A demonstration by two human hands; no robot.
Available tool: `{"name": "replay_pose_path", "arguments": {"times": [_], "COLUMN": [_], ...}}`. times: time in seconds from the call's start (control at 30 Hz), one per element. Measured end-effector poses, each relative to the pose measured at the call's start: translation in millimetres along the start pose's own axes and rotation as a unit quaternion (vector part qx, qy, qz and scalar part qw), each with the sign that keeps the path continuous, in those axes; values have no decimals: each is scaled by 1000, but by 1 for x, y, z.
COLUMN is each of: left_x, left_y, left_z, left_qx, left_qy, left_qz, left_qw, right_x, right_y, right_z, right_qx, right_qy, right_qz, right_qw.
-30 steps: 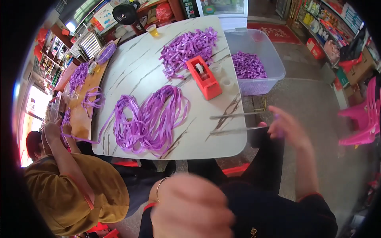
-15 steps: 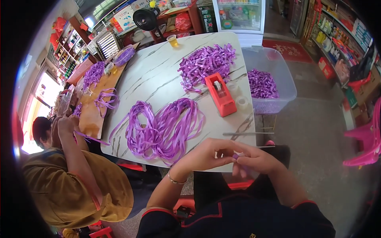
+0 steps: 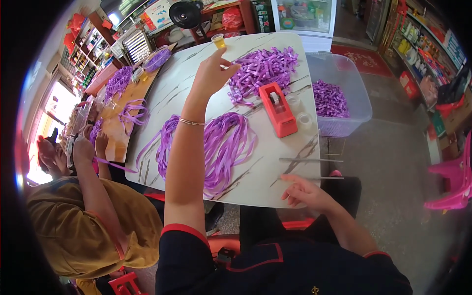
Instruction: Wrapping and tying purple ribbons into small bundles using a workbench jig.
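My left hand (image 3: 214, 73) is stretched over the table with its fingers apart. It hovers at the left edge of a heap of short folded purple ribbon pieces (image 3: 268, 69); nothing shows in it. Under that forearm lies a bundle of long purple ribbons (image 3: 228, 147), partly covered. My right hand (image 3: 307, 193) is at the near table edge, index finger extended and the other fingers loosely bent. Its index fingertip is close to the left end of the nearer thin metal rod (image 3: 329, 178); whether they touch I cannot tell. A second rod (image 3: 309, 159) lies just beyond.
A red tape dispenser (image 3: 279, 110) and clear tape rolls (image 3: 303, 119) sit on the marble-patterned table. Beyond its right edge, a clear plastic tub (image 3: 354, 118) holds more purple pieces. A cup of yellow liquid (image 3: 219, 41) stands far back. At left, a person (image 3: 98, 221) handles ribbon.
My hands were together at the near edge, pinching a small purple piece. They have parted: the left reached far forward to the heap, the right opened near the rods. The purple piece no longer shows.
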State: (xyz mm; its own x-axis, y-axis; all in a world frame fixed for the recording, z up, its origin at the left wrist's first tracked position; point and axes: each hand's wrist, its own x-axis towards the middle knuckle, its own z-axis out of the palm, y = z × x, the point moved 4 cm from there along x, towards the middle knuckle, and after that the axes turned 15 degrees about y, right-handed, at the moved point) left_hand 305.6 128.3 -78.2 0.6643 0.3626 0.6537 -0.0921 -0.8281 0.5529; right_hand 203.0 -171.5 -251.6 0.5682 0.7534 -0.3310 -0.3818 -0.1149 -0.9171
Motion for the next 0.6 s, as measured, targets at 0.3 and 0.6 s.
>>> {"name": "replay_pose_path", "arguments": {"times": [0.3, 0.6], "left_x": [-74, -114], "left_y": [-33, -91], "left_z": [9, 20], "left_qx": [125, 230], "left_qy": [-143, -140], "left_qz": [-23, -17], "left_qw": [982, 963], "right_x": [3, 1], "right_y": [3, 2], "right_z": [-6, -3], "right_qx": [-13, -13], "right_qy": [15, 38], "right_qz": [-3, -15], "right_qw": [1000, 999]}}
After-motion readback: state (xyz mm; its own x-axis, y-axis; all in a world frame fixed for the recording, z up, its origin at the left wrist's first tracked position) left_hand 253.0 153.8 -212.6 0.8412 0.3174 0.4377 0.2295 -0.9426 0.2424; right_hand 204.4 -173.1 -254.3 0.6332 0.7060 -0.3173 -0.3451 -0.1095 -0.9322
